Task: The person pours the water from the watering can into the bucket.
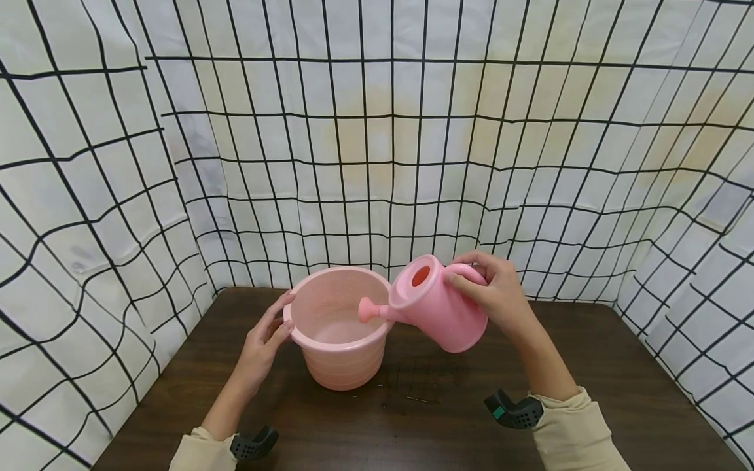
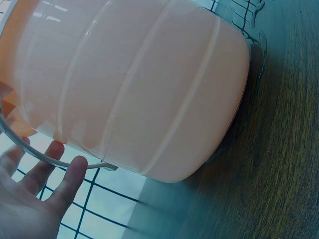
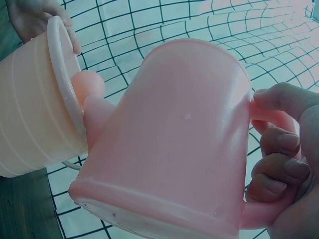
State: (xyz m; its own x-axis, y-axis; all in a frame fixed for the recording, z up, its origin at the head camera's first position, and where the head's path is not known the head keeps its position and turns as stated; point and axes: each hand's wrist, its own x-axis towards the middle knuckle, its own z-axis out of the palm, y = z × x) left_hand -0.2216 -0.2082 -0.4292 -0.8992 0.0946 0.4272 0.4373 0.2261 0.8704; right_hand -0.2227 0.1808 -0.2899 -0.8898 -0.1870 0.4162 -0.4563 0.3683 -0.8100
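Note:
A pale pink plastic bucket [image 1: 341, 363] stands upright on the dark wooden table [image 1: 436, 432]. My left hand [image 1: 263, 347] grips the left side of its rim, some fingertips over the edge; in the left wrist view the spread fingers [image 2: 75, 172] lie by the thin bucket handle [image 2: 50, 160]. With my right hand [image 1: 497, 291] I hold a pink watering can [image 1: 442, 307] by its loop handle, fingers curled through it in the right wrist view. The can is raised off the table and tilted left, its rose [image 1: 369, 310] over the bucket's opening. No stream shows from it.
Small wet spots [image 1: 417, 399] dot the table in front of the bucket. White cloth with a black grid [image 1: 377, 144] hangs behind the table and along both sides. A dark wrist device [image 1: 514, 411] sits by each sleeve cuff.

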